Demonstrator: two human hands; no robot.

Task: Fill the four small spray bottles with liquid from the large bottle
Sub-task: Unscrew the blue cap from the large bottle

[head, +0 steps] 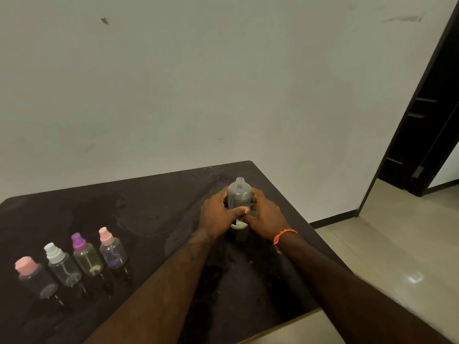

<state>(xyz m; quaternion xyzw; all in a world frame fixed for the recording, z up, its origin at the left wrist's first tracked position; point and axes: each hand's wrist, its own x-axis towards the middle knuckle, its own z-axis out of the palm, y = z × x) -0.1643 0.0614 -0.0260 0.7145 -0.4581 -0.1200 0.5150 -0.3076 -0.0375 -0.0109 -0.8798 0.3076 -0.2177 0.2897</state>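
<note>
Both hands, left (218,214) and right (264,216), wrapped around uncapped large bottle (239,194), upright on dark surface (159,207), frame centre-right. Four capped spray bottles (72,261) lower left. Pouring not begun; next, probably uncapping one.

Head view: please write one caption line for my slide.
Both hands, left and right, grip the uncapped large bottle beside four capped spray bottles.

Dark tabletop (154,209) lies bare between the row of four small clear capped spray bottles (74,261) at left and the uncapped translucent large bottle (239,197) at right; pale wall (173,95) blocks the far edge.
</note>
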